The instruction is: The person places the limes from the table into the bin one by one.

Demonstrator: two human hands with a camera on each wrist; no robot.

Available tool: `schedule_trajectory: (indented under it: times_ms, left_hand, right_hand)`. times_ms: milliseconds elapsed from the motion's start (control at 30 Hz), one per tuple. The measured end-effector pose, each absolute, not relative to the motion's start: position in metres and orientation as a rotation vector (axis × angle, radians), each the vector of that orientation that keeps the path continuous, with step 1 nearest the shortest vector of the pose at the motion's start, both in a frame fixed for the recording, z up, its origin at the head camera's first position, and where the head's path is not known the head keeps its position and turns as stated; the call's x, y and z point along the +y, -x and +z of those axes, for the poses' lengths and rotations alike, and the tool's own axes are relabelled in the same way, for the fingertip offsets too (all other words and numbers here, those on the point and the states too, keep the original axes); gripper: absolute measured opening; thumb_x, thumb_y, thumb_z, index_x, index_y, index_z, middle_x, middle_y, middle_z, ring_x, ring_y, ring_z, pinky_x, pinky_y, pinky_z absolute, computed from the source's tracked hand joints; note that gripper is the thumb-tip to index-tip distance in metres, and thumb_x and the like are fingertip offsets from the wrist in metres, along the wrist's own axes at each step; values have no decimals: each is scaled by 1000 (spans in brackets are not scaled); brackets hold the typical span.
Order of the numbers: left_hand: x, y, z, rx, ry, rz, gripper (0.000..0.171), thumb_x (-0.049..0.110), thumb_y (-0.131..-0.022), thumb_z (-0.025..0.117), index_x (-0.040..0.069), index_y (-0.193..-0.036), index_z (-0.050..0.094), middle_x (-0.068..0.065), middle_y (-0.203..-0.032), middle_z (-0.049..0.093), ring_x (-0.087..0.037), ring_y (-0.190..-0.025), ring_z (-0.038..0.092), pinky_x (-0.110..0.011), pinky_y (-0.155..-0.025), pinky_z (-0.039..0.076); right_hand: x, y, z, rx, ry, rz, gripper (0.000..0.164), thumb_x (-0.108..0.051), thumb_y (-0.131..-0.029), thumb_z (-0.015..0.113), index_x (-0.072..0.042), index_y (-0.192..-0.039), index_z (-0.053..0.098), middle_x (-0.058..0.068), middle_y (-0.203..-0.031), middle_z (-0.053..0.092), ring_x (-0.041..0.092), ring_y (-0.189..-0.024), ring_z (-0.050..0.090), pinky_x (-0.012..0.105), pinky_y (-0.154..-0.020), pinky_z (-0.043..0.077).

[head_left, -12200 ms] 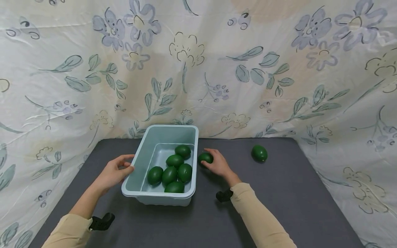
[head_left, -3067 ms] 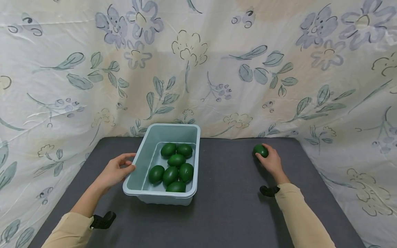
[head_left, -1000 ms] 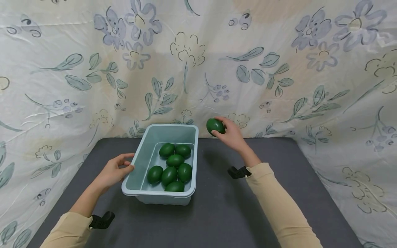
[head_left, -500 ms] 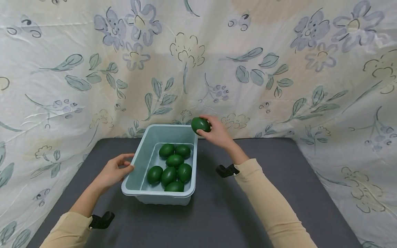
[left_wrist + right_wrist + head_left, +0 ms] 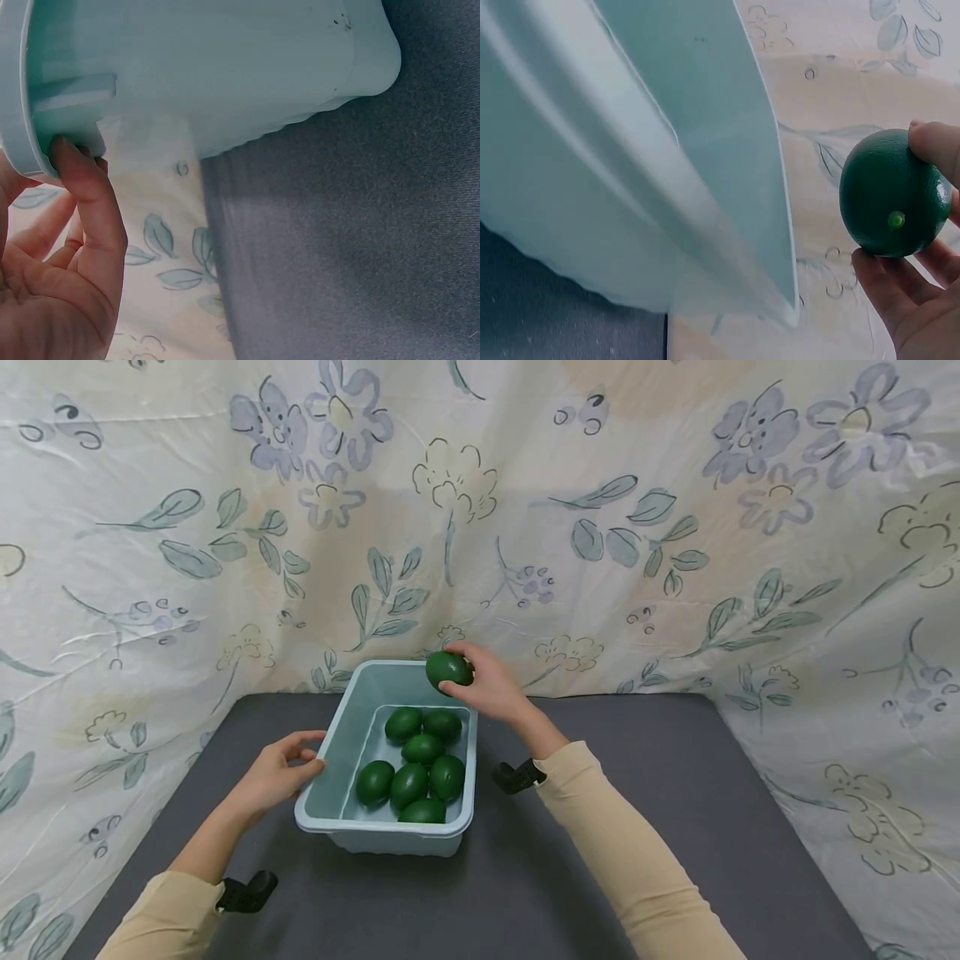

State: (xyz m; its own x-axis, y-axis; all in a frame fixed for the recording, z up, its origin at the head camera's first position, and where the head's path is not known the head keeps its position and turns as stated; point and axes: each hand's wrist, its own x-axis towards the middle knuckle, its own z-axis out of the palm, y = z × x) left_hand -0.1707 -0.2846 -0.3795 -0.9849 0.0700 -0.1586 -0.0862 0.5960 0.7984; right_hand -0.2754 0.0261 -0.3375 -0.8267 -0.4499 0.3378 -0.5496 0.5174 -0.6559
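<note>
My right hand grips a glossy dark-green avocado between thumb and fingers, holding it up over the far right corner of a pale blue plastic tub. In the right wrist view that avocado shows a small light-green stem nub, and the tub's wall rises to its left. Several more avocados lie on the tub's floor, towards its right side and near end. My left hand pinches the tub's left rim; in the left wrist view a fingertip is tucked under the rim's lip.
The tub stands left of centre on a dark grey table. A floral cloth hangs behind and along both sides of the table. Each wrist wears a black camera mount.
Earlier, one avocado beside the tub went in. My right hand then picked another from the far right of the table and carried it left over the tub. My left hand stayed at the rim.
</note>
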Motion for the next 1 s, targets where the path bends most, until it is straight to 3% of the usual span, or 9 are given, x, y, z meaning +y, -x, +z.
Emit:
schedule_trajectory:
  times_ms: [1000]
  left_hand:
    - [-285, 171, -378, 2646, 4, 1334, 54, 17, -91, 55, 5, -140, 33, -17, -104, 52, -21, -82, 56, -33, -61, 50]
  right_hand:
    - [-30, 261, -348, -2711, -1058, 1165, 55, -28, -86, 63, -11, -135, 44, 4, -135, 46, 17, -112, 50, 31, -86, 45]
